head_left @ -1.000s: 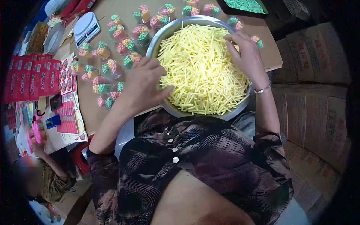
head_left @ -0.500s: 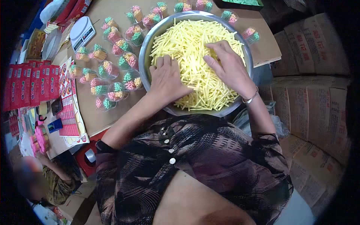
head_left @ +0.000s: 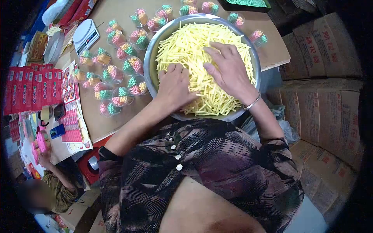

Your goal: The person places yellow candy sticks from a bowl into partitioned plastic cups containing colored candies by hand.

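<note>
A large metal bowl [head_left: 149,52] is heaped with short, thin pale-yellow sticks [head_left: 190,37]. My left hand [head_left: 173,87] rests on the left part of the heap, its fingers bent and their tips partly among the sticks, the thumb held apart to the right. Over the right part lies my right hand [head_left: 230,72], thumb and fingers spread on the sticks. Neither hand visibly grasps a bunch. Left of the bowl stand several clear cups [head_left: 133,65] filled with pink, green and yellow sticks.
A white scale [head_left: 85,35] and red packets [head_left: 33,87] are at the left. A black tray [head_left: 244,7] of green sticks sits at the back. Cardboard boxes [head_left: 326,105] are stacked right. Another person's hand [head_left: 45,158] is near a pink object [head_left: 42,143].
My right hand has shifted slightly left over the sticks. My left hand's fingers have curled more and moved a little right. The other person's hand has moved up toward the pink object.
</note>
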Demonstrator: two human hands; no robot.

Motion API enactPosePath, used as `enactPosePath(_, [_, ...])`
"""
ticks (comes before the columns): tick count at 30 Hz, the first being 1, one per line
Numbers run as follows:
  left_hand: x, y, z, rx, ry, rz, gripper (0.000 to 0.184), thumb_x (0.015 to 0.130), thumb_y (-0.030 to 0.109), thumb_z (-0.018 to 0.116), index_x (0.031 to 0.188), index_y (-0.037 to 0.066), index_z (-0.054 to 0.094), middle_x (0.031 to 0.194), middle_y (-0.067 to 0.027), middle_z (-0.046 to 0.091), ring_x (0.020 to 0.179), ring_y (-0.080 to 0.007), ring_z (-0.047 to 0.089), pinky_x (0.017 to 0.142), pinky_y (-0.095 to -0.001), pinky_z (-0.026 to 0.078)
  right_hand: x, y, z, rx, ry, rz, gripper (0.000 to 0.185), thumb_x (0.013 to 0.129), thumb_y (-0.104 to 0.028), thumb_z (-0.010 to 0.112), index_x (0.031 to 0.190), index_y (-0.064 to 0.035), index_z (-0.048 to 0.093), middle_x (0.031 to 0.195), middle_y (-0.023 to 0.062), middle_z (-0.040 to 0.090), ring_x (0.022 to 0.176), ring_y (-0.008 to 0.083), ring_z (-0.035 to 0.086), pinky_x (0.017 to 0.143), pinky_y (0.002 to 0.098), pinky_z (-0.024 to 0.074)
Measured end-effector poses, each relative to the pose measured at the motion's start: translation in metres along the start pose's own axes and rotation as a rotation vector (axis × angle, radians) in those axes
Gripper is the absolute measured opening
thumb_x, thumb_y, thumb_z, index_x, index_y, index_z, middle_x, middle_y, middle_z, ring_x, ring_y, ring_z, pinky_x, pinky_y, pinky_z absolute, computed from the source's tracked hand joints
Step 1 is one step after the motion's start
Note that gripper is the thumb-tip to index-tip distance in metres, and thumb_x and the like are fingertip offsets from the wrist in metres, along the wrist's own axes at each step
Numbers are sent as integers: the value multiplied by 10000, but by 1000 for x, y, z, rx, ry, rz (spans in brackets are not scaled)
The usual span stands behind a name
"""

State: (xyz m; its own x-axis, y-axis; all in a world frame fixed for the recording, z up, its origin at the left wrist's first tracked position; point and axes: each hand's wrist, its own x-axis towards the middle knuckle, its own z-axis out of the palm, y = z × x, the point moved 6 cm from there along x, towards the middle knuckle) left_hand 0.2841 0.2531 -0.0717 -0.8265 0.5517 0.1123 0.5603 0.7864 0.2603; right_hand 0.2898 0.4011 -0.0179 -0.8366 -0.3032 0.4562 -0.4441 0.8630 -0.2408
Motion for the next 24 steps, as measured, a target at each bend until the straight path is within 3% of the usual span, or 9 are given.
enactPosePath(4, [6,0,-5,-132,6,108,418,644,329,705,859,-7,582,798,-137,565,822,-278,500,739,-419,401,4,-3,8,80,-67,-9,385,966,-305,475,1193,-11,577,1150,140,562,943,282,536,897,366,423])
enactPosePath(10, [29,2,-35,-405,90,182,344,673,270,689,826,-9,560,724,-139,563,730,-284,512,703,-395,432,5,14,-10,350,6,113,384,973,-283,449,1198,4,572,1120,145,575,948,264,538,874,352,424])
enactPosePath(15, [49,6,-35,-620,-115,132,318,701,230,668,841,-30,551,742,-168,587,684,-319,542,647,-395,458,15,3,-4,737,13,163,355,972,-278,446,1141,2,584,1077,142,590,911,255,545,827,340,427])
enactPosePath(20, [48,7,-4,-657,-333,-10,385,718,186,659,973,-63,514,796,-201,613,701,-344,592,635,-409,484,20,6,14,604,-153,287,320,971,-286,452,1036,-9,597,1016,126,590,833,231,551,750,325,423])
enactPosePath(24, [49,4,-20,-813,-51,-72,640,724,143,674,1222,-130,380,863,-239,632,746,-356,638,646,-402,512,24,11,17,631,-146,317,298,962,-284,462,913,-19,589,889,93,586,715,224,537,671,321,415])
